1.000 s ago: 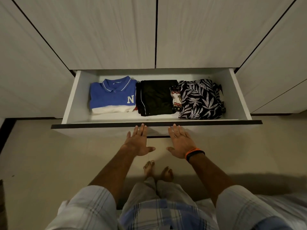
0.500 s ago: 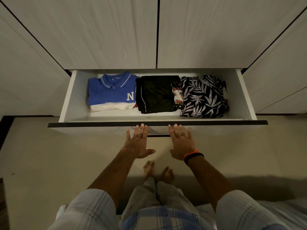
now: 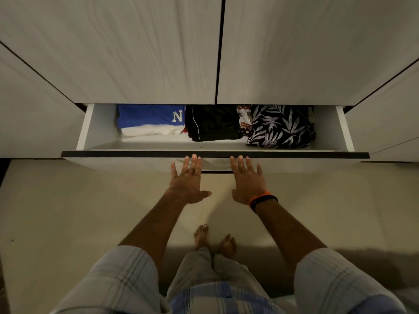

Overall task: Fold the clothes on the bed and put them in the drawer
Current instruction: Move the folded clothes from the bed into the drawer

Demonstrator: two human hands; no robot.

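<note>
A white drawer (image 3: 342, 130) with a dark top edge stands partly pulled out of the wardrobe. Inside lie three folded clothes side by side: a blue and white shirt with an N (image 3: 152, 118) at the left, a black garment (image 3: 213, 123) in the middle, a black garment with a white leaf print (image 3: 281, 125) at the right. My left hand (image 3: 188, 180) and my right hand (image 3: 247, 180) are flat, fingers straight, with the fingertips against the drawer's front panel (image 3: 113, 160). An orange and black band (image 3: 263, 199) sits on my right wrist.
Pale wardrobe doors (image 3: 136, 48) rise above the drawer and more panels flank it. The tiled floor (image 3: 68, 211) spreads below. My bare feet (image 3: 214, 241) stand close behind the drawer. A bit of bed sheet (image 3: 403, 286) shows at the lower right.
The drawer has slid further into the wardrobe, and the back halves of the clothes are now hidden under the doors. Both hands moved forward with the front panel.
</note>
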